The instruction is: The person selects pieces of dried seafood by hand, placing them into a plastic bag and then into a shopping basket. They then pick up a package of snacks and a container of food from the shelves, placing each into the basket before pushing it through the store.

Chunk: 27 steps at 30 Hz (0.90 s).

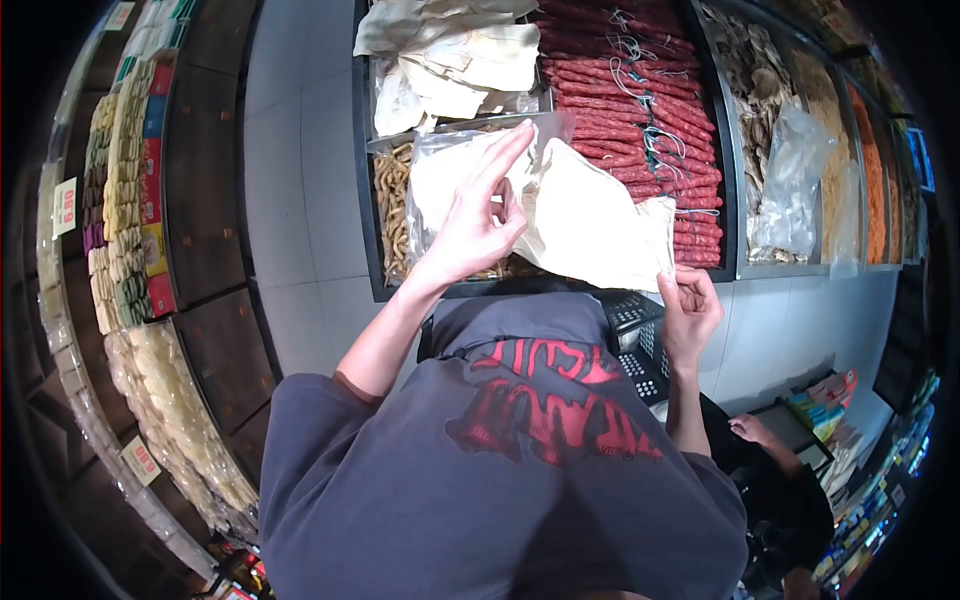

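A broad cream-coloured dried sheet, like bean curd skin, spreads across the front of the display bin. My right hand pinches its lower right corner between thumb and fingers. At the sheet's left side is my left hand, its thumb and a finger curled together at the edge while the other fingers stretch forward; the exact grip is partly hidden. Under and beside that hand lies a clear plastic bag with pale sheet material in it.
Bundles of red sausages tied with string fill the bin at right. More cream sheets are piled behind. Small brown dried pieces lie at left. A black basket is near my waist. Another person's arm shows at lower right.
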Tool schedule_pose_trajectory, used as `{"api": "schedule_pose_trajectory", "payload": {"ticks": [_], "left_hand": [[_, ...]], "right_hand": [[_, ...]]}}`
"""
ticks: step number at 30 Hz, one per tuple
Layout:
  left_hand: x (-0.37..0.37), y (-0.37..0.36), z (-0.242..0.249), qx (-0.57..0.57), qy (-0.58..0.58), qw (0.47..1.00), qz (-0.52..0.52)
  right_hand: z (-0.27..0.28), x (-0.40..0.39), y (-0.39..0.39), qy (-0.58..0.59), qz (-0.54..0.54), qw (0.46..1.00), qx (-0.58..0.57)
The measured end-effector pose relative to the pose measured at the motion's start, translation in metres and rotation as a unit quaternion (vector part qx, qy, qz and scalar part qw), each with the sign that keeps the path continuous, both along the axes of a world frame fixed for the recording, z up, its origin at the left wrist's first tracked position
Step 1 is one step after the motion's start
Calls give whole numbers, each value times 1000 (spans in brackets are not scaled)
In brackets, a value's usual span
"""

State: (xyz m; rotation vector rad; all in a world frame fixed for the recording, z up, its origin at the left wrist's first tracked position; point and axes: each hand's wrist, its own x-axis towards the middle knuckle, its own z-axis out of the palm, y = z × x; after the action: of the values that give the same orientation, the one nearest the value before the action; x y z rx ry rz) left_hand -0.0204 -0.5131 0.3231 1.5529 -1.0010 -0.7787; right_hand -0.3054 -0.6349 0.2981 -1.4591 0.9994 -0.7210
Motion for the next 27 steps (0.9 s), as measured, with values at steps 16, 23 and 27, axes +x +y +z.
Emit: {"api": "schedule_pose_trajectory", "payload": {"ticks": [16, 23, 27], "left_hand": [[-15, 1, -20, -70, -90, 993, -16], [-23, 9, -22, -98, -35, 992, -65], [-25, 10, -29, -132, -92, 985, -68]], "right_hand": [[-5, 64, -19, 32, 147, 986, 76], [-31, 88, -1, 37, 146, 983, 105], [-37, 107, 11, 21, 164, 975, 152]]}}
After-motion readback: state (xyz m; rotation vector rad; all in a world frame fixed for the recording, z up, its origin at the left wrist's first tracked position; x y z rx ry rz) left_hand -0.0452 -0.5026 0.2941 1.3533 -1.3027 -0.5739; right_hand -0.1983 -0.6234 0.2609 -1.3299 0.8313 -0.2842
